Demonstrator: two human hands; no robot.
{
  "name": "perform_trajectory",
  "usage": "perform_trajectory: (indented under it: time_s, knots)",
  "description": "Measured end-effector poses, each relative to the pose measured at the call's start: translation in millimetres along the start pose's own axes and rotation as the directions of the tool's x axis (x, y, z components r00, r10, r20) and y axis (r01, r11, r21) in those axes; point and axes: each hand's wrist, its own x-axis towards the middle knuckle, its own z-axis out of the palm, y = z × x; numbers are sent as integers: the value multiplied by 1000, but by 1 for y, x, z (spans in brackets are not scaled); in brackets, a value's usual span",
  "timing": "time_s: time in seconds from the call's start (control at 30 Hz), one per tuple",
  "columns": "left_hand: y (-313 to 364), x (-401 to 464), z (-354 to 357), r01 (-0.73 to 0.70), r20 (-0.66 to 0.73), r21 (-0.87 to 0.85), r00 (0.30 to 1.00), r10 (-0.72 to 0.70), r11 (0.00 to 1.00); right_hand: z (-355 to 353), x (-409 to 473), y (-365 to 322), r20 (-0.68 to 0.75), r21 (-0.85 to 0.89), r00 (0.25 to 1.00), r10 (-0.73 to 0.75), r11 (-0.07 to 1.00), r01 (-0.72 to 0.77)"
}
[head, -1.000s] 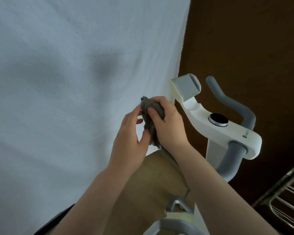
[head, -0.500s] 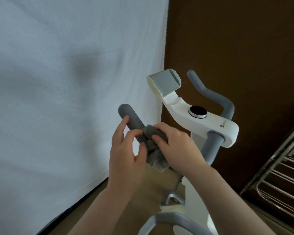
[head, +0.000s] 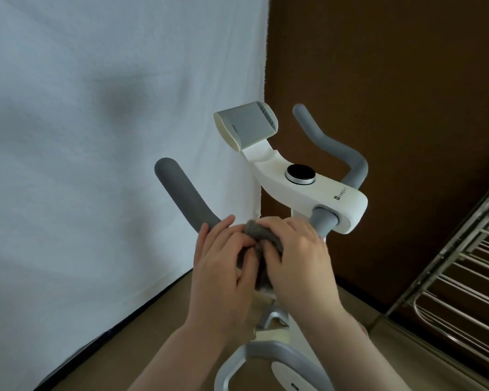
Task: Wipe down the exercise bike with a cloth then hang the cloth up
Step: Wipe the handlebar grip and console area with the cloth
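A white exercise bike (head: pixel 316 193) stands before me with grey foam handlebars, a black dial and a grey phone holder. Its left handlebar (head: pixel 184 193) rises toward the upper left. A grey cloth (head: pixel 261 235) is wrapped round the lower part of that bar. My left hand (head: pixel 223 266) grips the cloth and bar from the left, fingers curled over it. My right hand (head: pixel 299 258) grips the cloth from the right, covering most of it. The bar under the cloth is hidden.
A white sheet (head: pixel 96 136) hangs on the left and a brown wall (head: pixel 393 66) is behind the bike. A metal drying rack (head: pixel 463 263) stands at the right edge. The floor (head: pixel 364 320) is tan.
Both hands have slid the cloth down the left handlebar from its tip toward the stem, leaving the upper grip bare. The view has shifted so the bike sits further left.
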Motion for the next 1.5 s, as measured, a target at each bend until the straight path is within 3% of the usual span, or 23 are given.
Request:
perform_trajectory:
  time_s: [0.1,0.2,0.33,0.4,0.5,0.63,0.73,0.8,0.93,1.07,1.2,1.33,1.47,1.5]
  knots:
    - [4,-3,5,13,-9,16,1000,-13,1000,-8,0,13,61,53,997,-45,998,41]
    - [8,-3,9,-3,9,60,1000,3,998,-17,2,36,-40,34,999,0,999,1]
    - [20,-6,14,78,-18,50,997,-77,996,-16,-15,31,-9,13,988,-153,988,153]
    - [23,-6,18,72,-13,104,997,-71,992,-17,-5,53,19,74,994,-108,992,107]
    - [30,-8,26,67,-1,178,998,-67,982,-17,0,66,-70,119,996,47,992,-38]
    - [40,-12,35,52,-11,224,999,-51,973,-22,-5,66,13,121,988,-152,981,149]
    - [42,-14,40,61,-61,221,997,-48,973,-23,15,92,8,246,1000,-20,969,17]
    - [41,-16,43,59,-79,218,996,-43,974,-17,11,88,-67,201,997,42,979,-28]
    - [36,-19,43,27,-86,236,996,-7,971,-18,10,101,-37,147,990,-137,979,141]
    - [38,-18,47,42,-114,235,993,-16,971,-16,18,104,-135,167,984,115,982,-92]
    - [38,-18,47,32,-122,242,993,-2,970,-16,13,103,-50,135,993,-103,985,109]
    - [39,-19,46,43,-129,228,992,-13,973,-21,23,111,-64,175,994,84,982,-72]
    - [40,-18,48,48,-145,228,989,-14,972,-24,11,103,-12,147,991,-130,980,130]
    - [41,-18,49,51,-149,232,989,-17,971,-26,17,110,16,163,993,-114,981,110]
